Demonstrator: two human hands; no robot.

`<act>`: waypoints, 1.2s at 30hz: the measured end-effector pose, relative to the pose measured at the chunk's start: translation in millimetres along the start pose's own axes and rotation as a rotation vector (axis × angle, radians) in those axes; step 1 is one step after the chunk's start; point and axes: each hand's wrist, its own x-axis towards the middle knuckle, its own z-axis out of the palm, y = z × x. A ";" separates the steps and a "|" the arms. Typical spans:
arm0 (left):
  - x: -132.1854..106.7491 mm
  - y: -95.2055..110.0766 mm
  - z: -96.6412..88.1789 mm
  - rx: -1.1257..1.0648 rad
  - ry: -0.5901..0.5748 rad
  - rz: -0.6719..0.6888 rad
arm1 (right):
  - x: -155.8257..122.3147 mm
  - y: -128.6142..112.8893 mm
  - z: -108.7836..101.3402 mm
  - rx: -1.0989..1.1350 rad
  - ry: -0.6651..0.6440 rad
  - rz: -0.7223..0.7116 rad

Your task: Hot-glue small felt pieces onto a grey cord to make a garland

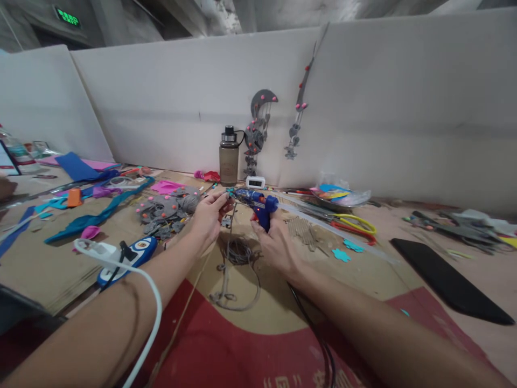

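My right hand (275,237) is wrapped round the handle of a blue hot glue gun (260,205), whose nozzle points left. A long clear glue stick (319,222) runs out of its back. In front of the nozzle, my left hand (210,215) pinches a small teal piece (230,192); its exact shape is too small to make out. The nozzle is at or very near this piece. Below the hands lies a loose coil of grey cord (238,252) on the cardboard. Two turquoise cut-out shapes (341,255) rest to the right of the gun.
Behind the hands stand a bottle (229,159) and a small white digital display (255,182). Grey felt pieces with pink dots (163,210) lie left, beside a blue-and-white power strip (137,253). Yellow-handled scissors (355,222) and a black phone-like slab (448,280) lie right.
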 end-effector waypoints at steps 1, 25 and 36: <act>0.0 -0.8 -0.7 -0.001 -0.013 0.010 | -0.3 -0.5 -0.2 -0.003 -0.004 0.003; -0.7 -0.4 -0.4 0.015 0.000 0.020 | -3.2 0.5 2.6 -0.021 -0.003 -0.014; 0.5 -1.8 -0.7 0.016 -0.003 0.015 | -5.4 -5.4 1.6 -0.029 0.019 0.021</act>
